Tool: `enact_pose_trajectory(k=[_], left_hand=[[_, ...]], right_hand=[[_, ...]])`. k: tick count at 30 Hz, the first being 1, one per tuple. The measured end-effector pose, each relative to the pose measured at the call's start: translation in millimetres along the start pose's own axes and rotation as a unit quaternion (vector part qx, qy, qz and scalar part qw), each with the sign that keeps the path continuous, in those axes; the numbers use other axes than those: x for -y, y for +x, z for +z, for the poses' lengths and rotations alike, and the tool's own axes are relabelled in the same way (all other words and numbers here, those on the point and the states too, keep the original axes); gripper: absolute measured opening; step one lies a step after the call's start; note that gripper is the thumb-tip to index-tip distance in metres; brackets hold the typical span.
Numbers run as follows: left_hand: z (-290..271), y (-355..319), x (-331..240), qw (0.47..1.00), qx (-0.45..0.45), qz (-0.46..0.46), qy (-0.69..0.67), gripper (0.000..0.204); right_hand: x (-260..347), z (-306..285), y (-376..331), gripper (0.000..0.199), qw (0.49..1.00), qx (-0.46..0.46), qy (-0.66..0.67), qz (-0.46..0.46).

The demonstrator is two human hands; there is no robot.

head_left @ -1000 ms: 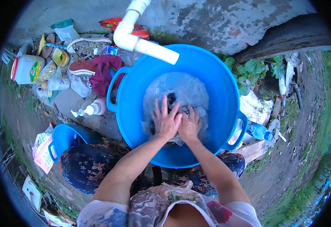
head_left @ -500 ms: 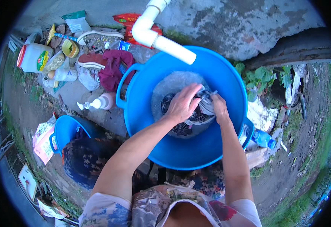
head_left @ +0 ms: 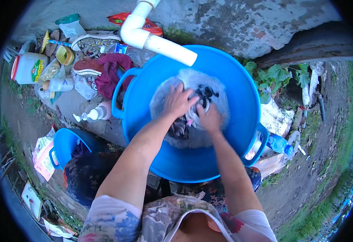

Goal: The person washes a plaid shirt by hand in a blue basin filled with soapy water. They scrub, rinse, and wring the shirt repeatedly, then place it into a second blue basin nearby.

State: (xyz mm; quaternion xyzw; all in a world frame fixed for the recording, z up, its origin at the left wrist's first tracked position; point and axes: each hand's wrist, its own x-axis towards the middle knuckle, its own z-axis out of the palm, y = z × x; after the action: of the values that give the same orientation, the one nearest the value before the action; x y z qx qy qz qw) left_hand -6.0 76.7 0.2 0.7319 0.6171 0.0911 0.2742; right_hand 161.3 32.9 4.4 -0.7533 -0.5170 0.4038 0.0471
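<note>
A large blue tub (head_left: 241, 101) with side handles stands before me, with cloudy, sudsy water (head_left: 190, 78) in its bottom. Black, grey and white wet cloth (head_left: 179, 129) lies bunched in that water; its exact kind I cannot make out. My left hand (head_left: 178, 103) rests on the left side of the bundle, fingers spread. At the right side, the fingers of my right hand (head_left: 210, 118) curl into a pale part of the same cloth. Some of the fabric is hidden beneath both hands.
A white pipe (head_left: 170, 49) reaches over the tub's far rim. Left of it are a pump bottle (head_left: 99, 111), maroon cloth (head_left: 114, 74), a shoe (head_left: 95, 41) and a white jug (head_left: 29, 67). A smaller blue bucket (head_left: 65, 141) stands near left, a plastic bottle (head_left: 279, 144) at right.
My right hand has moved left and lower into the tub, and my left hand has shifted left with its fingers spread. The cloth is lower and looser in the water. The view has shifted slightly.
</note>
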Motion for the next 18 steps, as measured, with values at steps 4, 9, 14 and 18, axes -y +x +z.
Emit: enact_pose_trajectory(k=[4,9,14,18], left_hand=[[-23.2,-14.9,-45.9,0.989,0.014,0.135,-0.049,0.027],[-6.2,-97.6,-53.8,0.970,-0.164,0.074,-0.165,0.038],[22.7,-107.3,-37.9,0.993,-0.097,-0.047,0.045,0.032],[13.9,-54.1,-22.1,0.997,-0.025,0.008,0.079,0.021]], right_hand=[[-5.9,-50.5,18.8,0.063,0.950,-0.016,0.303,0.070],[-5.8,9.9,-57.3,0.030,0.981,-0.128,0.093,-0.113],[-8.0,60.3,-72.6,0.017,0.970,-0.193,-0.088,-0.122],[12.4,40.7,-24.4,0.020,0.989,-0.094,-0.109,-0.026]])
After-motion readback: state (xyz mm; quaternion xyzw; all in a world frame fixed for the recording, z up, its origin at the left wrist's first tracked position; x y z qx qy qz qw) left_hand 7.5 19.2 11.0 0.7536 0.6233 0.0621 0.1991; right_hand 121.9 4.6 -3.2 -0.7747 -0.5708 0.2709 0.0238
